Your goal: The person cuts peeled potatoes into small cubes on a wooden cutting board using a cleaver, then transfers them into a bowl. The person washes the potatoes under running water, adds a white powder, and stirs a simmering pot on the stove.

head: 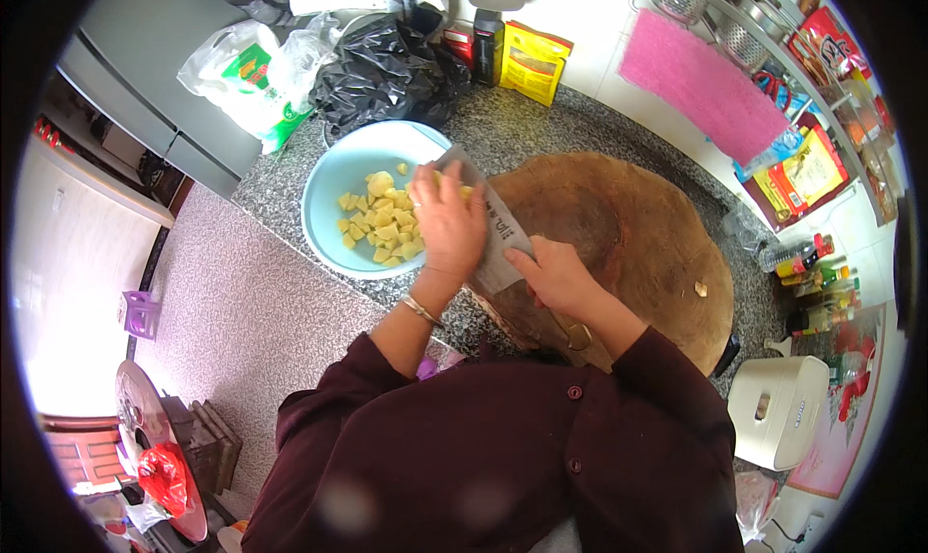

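Observation:
My right hand (554,270) is closed around a broad cleaver (500,227), its blade tilted over the right rim of a light blue plastic bowl (319,183). Against the blade's upper part lies my left hand (449,219), fingers spread, with some pale yellow chunks partly visible beside its fingertips. Many cut yellow chunks, which look like potato (384,223), lie in the bowl. To the right of the bowl is a thick round wooden chopping board (652,227), with a small scrap (700,289) on it.
Behind the bowl are a black plastic bag (384,67), a white-green bag (254,82) and a yellow packet (535,60). A cream appliance (776,411) and several bottles (797,256) stand at the right. A dark handle (726,355) shows by the board's edge. The granite counter's edge (290,245) runs below the bowl.

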Available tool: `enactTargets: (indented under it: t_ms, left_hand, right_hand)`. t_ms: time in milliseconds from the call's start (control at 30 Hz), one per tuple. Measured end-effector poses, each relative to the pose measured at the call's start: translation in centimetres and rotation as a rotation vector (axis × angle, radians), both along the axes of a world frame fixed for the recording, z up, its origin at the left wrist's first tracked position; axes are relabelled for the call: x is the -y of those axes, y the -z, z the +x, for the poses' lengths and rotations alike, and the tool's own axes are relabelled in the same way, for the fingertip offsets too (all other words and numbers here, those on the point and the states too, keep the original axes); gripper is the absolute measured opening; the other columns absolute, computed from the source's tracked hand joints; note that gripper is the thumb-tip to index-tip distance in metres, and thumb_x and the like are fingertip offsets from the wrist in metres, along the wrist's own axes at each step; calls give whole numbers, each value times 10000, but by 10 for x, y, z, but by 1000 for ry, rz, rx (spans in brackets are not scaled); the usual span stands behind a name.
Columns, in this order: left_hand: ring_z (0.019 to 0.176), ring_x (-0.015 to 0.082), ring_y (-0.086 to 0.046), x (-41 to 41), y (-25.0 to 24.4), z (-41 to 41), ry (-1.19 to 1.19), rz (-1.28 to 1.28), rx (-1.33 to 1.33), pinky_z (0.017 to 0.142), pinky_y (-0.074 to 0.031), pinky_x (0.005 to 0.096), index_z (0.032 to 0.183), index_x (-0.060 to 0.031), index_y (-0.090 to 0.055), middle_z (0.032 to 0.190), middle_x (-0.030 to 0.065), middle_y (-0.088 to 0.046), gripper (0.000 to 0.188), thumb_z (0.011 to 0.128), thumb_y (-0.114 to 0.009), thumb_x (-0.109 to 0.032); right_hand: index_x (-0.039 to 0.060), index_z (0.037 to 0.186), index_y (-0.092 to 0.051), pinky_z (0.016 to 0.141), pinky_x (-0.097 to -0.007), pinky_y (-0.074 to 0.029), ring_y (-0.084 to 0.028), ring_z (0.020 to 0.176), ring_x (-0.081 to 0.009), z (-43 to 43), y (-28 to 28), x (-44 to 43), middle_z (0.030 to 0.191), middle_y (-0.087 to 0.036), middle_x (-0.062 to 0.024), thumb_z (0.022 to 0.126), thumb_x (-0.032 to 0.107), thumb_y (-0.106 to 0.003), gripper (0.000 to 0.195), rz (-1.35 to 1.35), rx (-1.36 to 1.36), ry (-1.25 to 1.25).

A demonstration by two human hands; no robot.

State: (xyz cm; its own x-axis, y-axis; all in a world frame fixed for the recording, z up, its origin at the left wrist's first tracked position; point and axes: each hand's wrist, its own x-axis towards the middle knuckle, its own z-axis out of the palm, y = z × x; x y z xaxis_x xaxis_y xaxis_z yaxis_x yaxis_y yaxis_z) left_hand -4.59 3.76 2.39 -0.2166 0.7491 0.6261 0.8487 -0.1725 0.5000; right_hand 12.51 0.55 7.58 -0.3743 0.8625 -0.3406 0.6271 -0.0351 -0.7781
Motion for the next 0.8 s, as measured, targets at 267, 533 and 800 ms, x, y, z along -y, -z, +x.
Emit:
enactTargets:
  t_ms: [267,533,800]
  left_hand:
    - [1140,316,-523,-39,39,-145,-102,-704,153,1005,-376,438,1113,-100,-652,1159,127,-622,283,884,-593,-255]
    - [1096,350,-565,-83,117,-183,-26,-614,-103,965,-446,433,1164,-72,-627,1155,183,-614,359,826,-633,-191]
    - [1051,370,-580,-85,93,-175,20,-716,-17,939,-421,463,1126,-68,-508,1055,192,-622,498,696,-742,-162]
  right_hand:
    - [-52,891,-537,460,-315,-470,-568,466,-172,3,17,1,613,-562,-100,945,367,-546,423,-154,-93,88]
    - [-43,915,-557,453,-301,-460,-564,456,-153,25,23,9,609,-580,-93,940,352,-567,396,-128,-77,232]
    - [-26,952,-585,448,-293,-452,-552,455,-135,43,30,17,595,-577,-74,937,336,-580,362,-93,-116,332]
